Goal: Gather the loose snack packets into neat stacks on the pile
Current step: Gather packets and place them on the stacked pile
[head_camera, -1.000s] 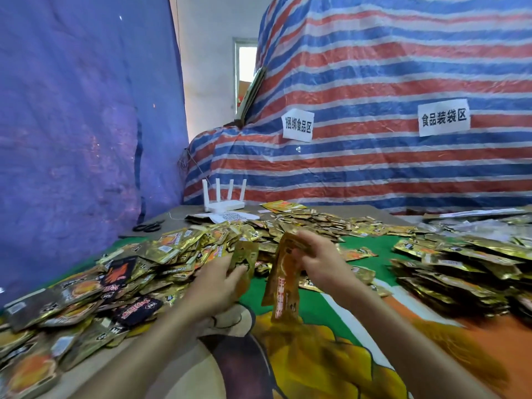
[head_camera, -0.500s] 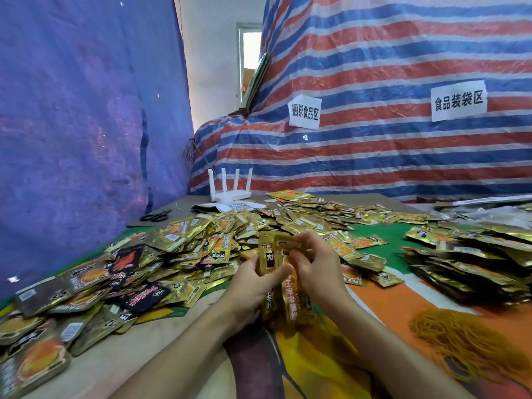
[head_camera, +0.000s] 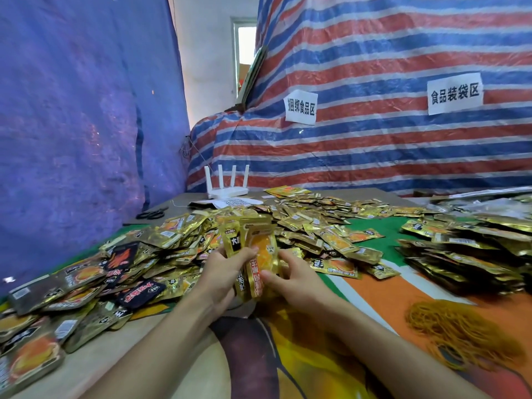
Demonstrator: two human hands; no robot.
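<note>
a white router [head_camera: 227,184] with four sticks stands at the far side of the desk [head_camera: 121,370]. in front of the router, nearer to the person, both hands hold a small bunch of packets [head_camera: 254,249] up on end, above the desk. the left hand [head_camera: 221,272] has its grip clamped on the left side of the bunch, with the thumb on the front. the right hand [head_camera: 299,283] has its grip clamped on the right side, with the thumb pressed on the front packet. the packets in the bunch are gold, and the front one shows orange food. a big heap of loose packets [head_camera: 149,254] lies in front of the router and to its left, mostly gold with a few black ones, and it spreads behind the bunch too. flat stacks [head_camera: 466,254] of packets lie in front of the router and far to its right. a tangle of orange rubber bands [head_camera: 457,332] lies on that same side of the router, nearer to the person than the stacks. black scissors [head_camera: 152,214] lie just left of the router. behind the router hangs a striped sheet [head_camera: 388,156] in red, blue and white, with two white paper signs [head_camera: 300,106] on it. to the left of the router hangs a blue sheet [head_camera: 80,125].
</note>
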